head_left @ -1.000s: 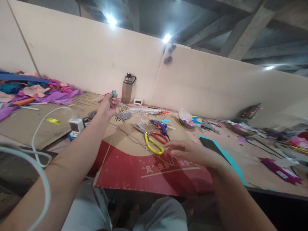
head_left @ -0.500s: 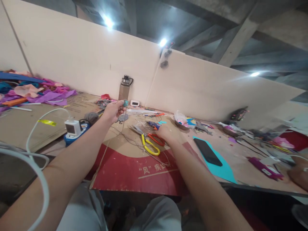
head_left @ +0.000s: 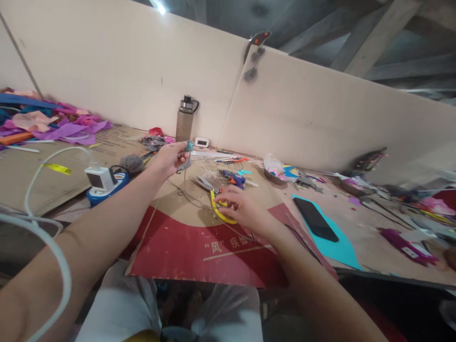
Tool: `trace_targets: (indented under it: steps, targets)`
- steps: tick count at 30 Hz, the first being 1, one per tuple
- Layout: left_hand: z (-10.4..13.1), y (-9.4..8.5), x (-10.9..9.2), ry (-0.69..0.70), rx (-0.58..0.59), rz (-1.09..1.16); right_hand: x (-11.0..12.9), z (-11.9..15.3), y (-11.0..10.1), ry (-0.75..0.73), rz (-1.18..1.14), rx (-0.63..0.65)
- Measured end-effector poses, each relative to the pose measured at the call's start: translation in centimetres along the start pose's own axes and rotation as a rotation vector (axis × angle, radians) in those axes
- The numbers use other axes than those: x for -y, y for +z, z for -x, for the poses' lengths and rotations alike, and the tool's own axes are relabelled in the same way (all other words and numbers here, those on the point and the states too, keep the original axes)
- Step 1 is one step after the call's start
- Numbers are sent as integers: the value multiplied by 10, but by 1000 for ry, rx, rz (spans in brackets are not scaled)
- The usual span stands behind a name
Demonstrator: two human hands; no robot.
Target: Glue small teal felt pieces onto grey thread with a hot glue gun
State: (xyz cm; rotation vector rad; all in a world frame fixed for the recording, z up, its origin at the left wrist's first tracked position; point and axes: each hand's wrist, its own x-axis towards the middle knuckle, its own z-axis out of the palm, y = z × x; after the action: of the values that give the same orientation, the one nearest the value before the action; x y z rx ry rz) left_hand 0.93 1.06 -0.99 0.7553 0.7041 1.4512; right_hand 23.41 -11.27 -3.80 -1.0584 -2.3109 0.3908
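Observation:
My left hand (head_left: 170, 158) is raised above the cardboard and pinches a small teal star-shaped piece (head_left: 190, 146) between thumb and fingertips. A thin grey cord (head_left: 185, 178) hangs from near that piece down to the cardboard. My right hand (head_left: 245, 209) hovers over a pair of scissors (head_left: 223, 218), its fingers curved and apart above the yellow handle; whether they touch it is hard to see. Just behind this hand lies a blue glue gun (head_left: 232, 177), held by nothing. The scissors' metal blades (head_left: 204, 183) point to the back left.
A bottle (head_left: 185, 118) and small white digital clock (head_left: 202, 142) stand by the partition. Left are a power strip (head_left: 107, 187) with charger, grey yarn (head_left: 132, 164) and coloured scraps (head_left: 64, 123). A phone (head_left: 315, 219) lies on teal sheet at right, near a bowl (head_left: 274, 176).
My right hand has left the glue gun and come back toward me over the scissors, its fingers now apart. My left hand still holds the teal star. The camera view has tilted down slightly.

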Motion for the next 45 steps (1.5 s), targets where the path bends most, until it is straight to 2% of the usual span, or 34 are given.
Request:
trace_targets:
  steps: [3, 5, 7, 12, 14, 16, 19, 25, 27, 29, 31, 32, 34, 35, 36, 39, 42, 44, 45]
  targets:
    - [15, 9, 17, -94, 248, -88, 2, 9, 14, -54, -10, 82]
    - [26, 13, 29, -226, 450, -180, 1, 9, 18, -61, 14, 94]
    - [34, 14, 40, -345, 573, -275, 0, 7, 19, -58, 51, 94]
    - [37, 7, 58, -533, 665, -478, 4, 5, 20, -81, 67, 106]
    - [36, 4, 62, -562, 690, -539, 6, 4, 21, -99, 48, 107]
    - [35, 3, 64, -557, 701, -576, 7, 3, 19, -67, 20, 46]
    - [34, 2, 64, -542, 730, -615, 7, -1, 11, 68, -97, -119]
    - [37, 4, 59, -574, 725, -600, 5, -9, -1, 304, -625, -315]
    - [39, 5, 58, -576, 718, -593, 8, -9, -3, 337, -812, -377]
    - [39, 5, 58, -580, 708, -597, 15, -7, -6, 336, -922, -383]
    - [37, 4, 56, -585, 700, -578, 27, -1, -10, 292, -915, -231]
    - [35, 4, 54, -578, 692, -560, 35, 2, -12, 249, -871, -96]
    - [31, 3, 47, -524, 659, -519, 53, 9, -15, 117, -728, 300]
    - [29, 3, 42, -474, 629, -507, 62, 12, -15, 34, -658, 437]
    - [28, 3, 37, -430, 603, -501, 69, 14, -13, -27, -607, 495]
    - [25, 6, 22, -315, 504, -421, 82, 14, -7, -91, -503, 424]
    - [25, 10, 13, -220, 393, -303, 77, 9, -3, -98, -446, 320]
    - [23, 11, 13, -165, 337, -254, 60, 2, -4, -25, -432, 154]
    - [22, 11, 13, -137, 312, -241, 48, -1, -7, 43, -415, -9]
